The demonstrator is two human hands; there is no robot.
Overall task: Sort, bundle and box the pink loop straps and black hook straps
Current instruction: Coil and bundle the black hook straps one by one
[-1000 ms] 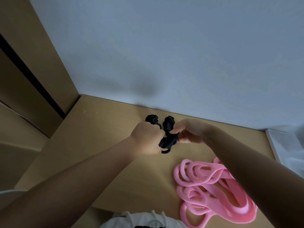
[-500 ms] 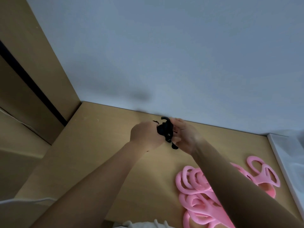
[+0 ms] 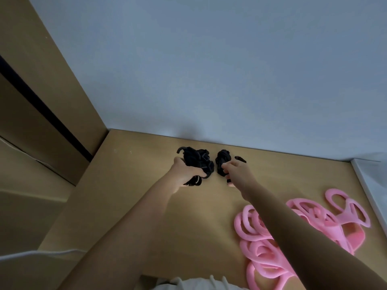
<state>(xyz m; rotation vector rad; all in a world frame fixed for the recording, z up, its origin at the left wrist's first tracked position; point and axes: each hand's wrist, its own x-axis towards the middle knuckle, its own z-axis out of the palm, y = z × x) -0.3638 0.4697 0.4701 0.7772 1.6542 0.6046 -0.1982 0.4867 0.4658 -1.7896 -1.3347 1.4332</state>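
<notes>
Split apart: left hand (image 3: 184, 174) grips big black bundle (image 3: 196, 161), right hand (image 3: 237, 173) small bundle (image 3: 223, 160)

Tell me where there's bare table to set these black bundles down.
Bare table lies left of the left hand, up to the wooden side panel, and along the wall from the right hand to the white edge. Crowded: pink loop straps at near right, and the two black bundles the hands grip at back centre.

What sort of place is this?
Likely a plain indoor work desk: wooden tabletop set against a blank pale wall, with loose pink loop straps lying on it and black hook straps in hand.
</notes>
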